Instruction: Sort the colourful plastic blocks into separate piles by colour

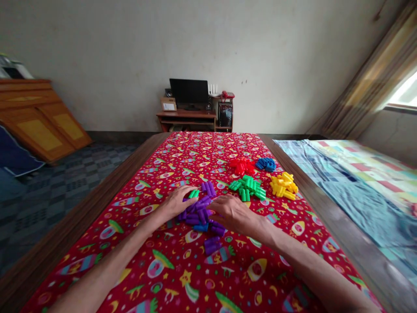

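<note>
Two Hands Crowding One Purple Heap

I'm working both hands over the purple pieces point(203, 213), which are lying loosely heaped between them on the red patterned cloth point(156, 265). My left hand point(177, 203) is curling its thumb and fingers about a green piece point(194, 194) at the heap's far-left side; I can't tell whether they're pinching it or only touching. My right hand point(230, 212) is reaching in palm down from the other side, its fingertips partly hidden — I can't tell if they're closing on anything.

The crowding is what's worrying me. With both hands dipping into such a tight spot, my fingers could be knocking each other or nudging pieces apart. A blue piece point(201, 227) is sitting low at the heap's near side, where I could be missing it among the darker purple ones. If the green piece is resting on a weak pinch, it could be slipping back among them.

My right wrist is lying near the green pile point(248, 188) and yellow pile point(284, 186); a careless sweep outward could be scattering either, the yellow toward the wooden table edge point(321, 226).
</note>
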{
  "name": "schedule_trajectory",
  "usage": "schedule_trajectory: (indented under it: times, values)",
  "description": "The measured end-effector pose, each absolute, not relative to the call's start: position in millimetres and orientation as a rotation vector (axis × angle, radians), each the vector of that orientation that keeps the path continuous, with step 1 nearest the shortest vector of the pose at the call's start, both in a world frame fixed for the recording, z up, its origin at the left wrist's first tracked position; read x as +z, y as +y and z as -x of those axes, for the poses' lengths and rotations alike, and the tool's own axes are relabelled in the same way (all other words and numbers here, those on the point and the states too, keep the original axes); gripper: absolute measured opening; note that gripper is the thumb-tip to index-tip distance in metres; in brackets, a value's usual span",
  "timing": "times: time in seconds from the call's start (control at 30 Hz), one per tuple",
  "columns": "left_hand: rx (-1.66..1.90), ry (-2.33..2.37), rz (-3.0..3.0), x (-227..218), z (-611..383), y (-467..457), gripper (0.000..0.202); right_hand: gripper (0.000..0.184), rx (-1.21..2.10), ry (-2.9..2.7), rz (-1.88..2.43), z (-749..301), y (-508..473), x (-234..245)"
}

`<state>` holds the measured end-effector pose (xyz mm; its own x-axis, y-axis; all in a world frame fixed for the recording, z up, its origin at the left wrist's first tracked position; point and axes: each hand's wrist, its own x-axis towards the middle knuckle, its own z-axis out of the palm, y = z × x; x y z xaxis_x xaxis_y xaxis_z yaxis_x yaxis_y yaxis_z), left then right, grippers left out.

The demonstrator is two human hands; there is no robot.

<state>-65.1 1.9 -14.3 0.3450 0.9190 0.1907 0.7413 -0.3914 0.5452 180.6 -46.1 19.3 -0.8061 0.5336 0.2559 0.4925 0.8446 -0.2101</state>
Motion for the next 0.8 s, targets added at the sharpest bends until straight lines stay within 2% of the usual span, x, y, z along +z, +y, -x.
schedule_trajectory:
  times: [0.1,0.23,0.47,0.63,0.8]
  values:
    - [0.670,1.431,-2.286,-12.5,61.4,7.0,0.043,0.014,-0.002,-2.714,0.681,-159.9,-55.2,8.0]
    - [0.739,1.435,-2.176,-14.2,58.4,7.8,0.041,0.011,-0.166,-2.689,0.886,-144.3,-68.7,-5.0]
    - [0.995,1.441,-1.751,-18.9,69.3,12.9,0.065,0.011,-0.243,-2.743,0.838,-148.3,-75.5,0.0]
    - [1.068,1.512,-1.646,-26.8,77.1,16.2,0.064,0.011,-0.186,-2.739,0.778,-145.2,-68.5,-6.4]
    - [1.103,1.525,-1.604,-25.0,78.3,10.2,0.061,0.009,0.151,-2.641,0.736,-149.9,-60.4,-2.8]
